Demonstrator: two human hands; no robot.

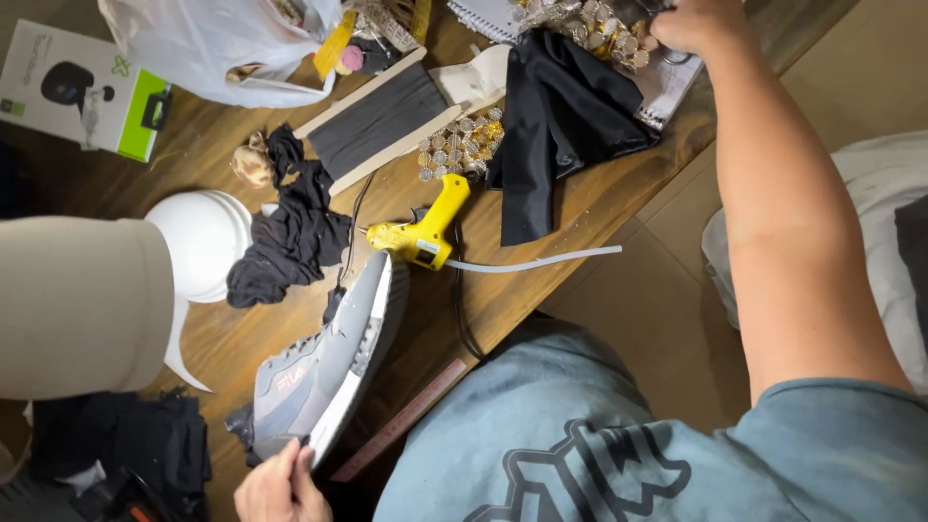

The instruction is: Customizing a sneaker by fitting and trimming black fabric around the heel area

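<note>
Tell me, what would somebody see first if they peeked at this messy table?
Probably the bright yellow glue gun lying in the middle of the wooden table, with a white glue stick poking out behind it. Just below it, the left hand holds a grey high-top sneaker by its heel. At the top, the right hand reaches into a pile of shiny gold beads.

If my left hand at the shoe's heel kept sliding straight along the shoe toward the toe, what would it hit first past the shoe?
Probably the yellow glue gun, lying just beyond the grey shoe's toe from the left hand; depth is unclear.
</note>
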